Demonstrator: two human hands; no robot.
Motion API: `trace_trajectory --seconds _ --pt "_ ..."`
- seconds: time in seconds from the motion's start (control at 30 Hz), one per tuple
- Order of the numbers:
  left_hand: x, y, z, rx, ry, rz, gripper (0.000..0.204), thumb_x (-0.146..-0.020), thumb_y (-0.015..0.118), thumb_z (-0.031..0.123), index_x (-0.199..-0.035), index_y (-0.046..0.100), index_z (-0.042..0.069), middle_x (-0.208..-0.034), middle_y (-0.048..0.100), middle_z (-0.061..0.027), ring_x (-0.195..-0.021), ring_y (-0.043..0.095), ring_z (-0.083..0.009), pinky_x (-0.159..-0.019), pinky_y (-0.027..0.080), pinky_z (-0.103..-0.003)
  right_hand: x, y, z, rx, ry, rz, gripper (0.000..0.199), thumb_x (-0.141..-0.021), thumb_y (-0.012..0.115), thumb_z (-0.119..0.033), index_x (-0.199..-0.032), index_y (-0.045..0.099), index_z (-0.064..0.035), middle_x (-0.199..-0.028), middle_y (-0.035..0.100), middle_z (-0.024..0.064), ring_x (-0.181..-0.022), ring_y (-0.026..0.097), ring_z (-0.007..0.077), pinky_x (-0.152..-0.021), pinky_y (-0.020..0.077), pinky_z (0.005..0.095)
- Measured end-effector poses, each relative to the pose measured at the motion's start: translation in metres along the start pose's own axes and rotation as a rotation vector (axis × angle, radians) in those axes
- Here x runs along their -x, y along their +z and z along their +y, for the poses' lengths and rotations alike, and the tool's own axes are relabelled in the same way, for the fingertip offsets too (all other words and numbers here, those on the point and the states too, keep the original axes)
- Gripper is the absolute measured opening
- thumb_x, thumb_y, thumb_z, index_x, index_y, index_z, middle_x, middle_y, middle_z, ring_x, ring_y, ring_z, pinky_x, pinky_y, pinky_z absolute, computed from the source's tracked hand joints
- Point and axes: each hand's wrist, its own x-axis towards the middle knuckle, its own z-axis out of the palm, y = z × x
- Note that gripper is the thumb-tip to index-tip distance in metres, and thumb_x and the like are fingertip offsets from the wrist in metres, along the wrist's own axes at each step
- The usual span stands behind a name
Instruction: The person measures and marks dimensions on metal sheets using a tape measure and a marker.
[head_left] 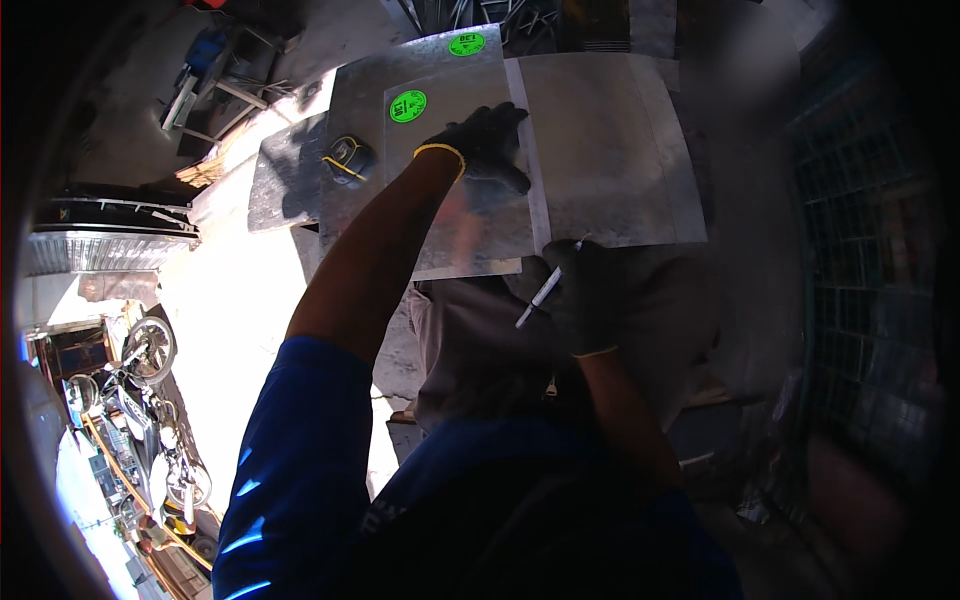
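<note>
Parked at far left in sunlight, motorcycles [140, 400] leaning by a wall. Sitting on the metal sheets, a tape measure [348, 160] just left of the left forearm. Pressing down flat on the top sheet [470, 225], the gloved left hand [485, 145], fingers spread wide and gripping nothing, just right of a green round sticker [407, 105]; another green sticker [466, 43] showing farther up on the sheet beneath. Pinching a pen [545, 290] in closed fingers, the gloved right hand [585, 295], hovering at the near edge of the right-hand sheet [610, 150], tip pointing at that edge.
</note>
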Motion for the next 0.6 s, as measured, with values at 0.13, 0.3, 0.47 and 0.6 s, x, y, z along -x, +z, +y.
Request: trace_trajectory --seconds 0.13,0.3,0.47,0.6 --pt "-0.01 0.002 0.003 0.024 -0.01 0.004 0.125 -0.057 0.093 0.051 -0.159 0.034 0.006 -0.159 0.041 -0.0177 -0.147 0.041 -0.0394 -0.121 0.038 -0.049 0.003 0.003 0.003 -0.049 0.019 -0.024 0.029 -0.074 0.089 -0.019 -0.095 0.07 -0.0086 -0.085 0.067 0.0121 -0.084 0.063 0.0346 -0.075 0.0465 0.0478" --pt "-0.027 0.001 0.005 -0.013 -0.087 -0.075 0.129 -0.05 0.098 0.042 -0.157 0.037 0.005 -0.157 0.044 -0.0181 -0.14 0.05 -0.0373 -0.116 0.045 -0.043 0.006 0.006 0.007 0.011 0.006 -0.057 0.031 -0.074 0.088 -0.018 -0.097 0.07 -0.0084 -0.087 0.067 0.0128 -0.086 0.063 0.0355 -0.076 0.0468 0.0475" --pt "-0.03 0.003 0.009 -0.016 -0.134 -0.117 0.129 -0.048 0.098 0.041 -0.157 0.038 0.005 -0.156 0.044 -0.0184 -0.14 0.051 -0.0369 -0.115 0.045 -0.042 0.021 0.009 0.02 -0.174 0.165 -0.099 0.036 -0.085 0.082 -0.024 -0.115 0.07 -0.0066 -0.095 0.069 0.0136 -0.093 0.065 0.0321 -0.084 0.0499 0.0444" --pt "-0.033 0.005 0.01 -0.013 -0.177 -0.107 0.129 -0.047 0.099 0.039 -0.156 0.038 0.005 -0.156 0.044 -0.0187 -0.139 0.051 -0.0366 -0.114 0.046 -0.042 0.015 0.01 0.035 -1.222 0.94 0.259 0.034 -0.105 0.06 -0.024 -0.13 0.064 -0.0018 -0.12 0.069 0.0104 -0.109 0.064 0.0231 -0.098 0.0516 0.0374"
